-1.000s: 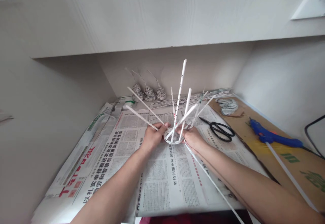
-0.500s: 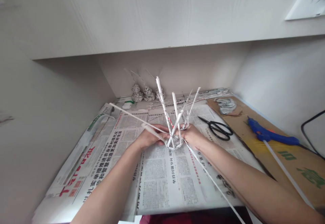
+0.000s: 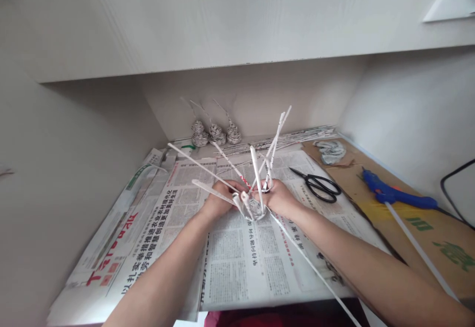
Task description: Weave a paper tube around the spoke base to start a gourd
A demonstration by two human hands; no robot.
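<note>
The small paper weave (image 3: 255, 211) sits between both hands, over the newspaper (image 3: 230, 272) – whether it touches, I cannot tell. The fingers of the left hand (image 3: 218, 201) and right hand (image 3: 277, 196) grip its edge from either side. Only a small cup looks woven; spokes (image 3: 257, 169) splay unworked and a long strand (image 3: 305, 256) trails nearer, so much seems left. Behind stand three gourd-shaped pieces (image 3: 216, 135), apparently complete – beside spare paper rods (image 3: 316, 134).
</note>
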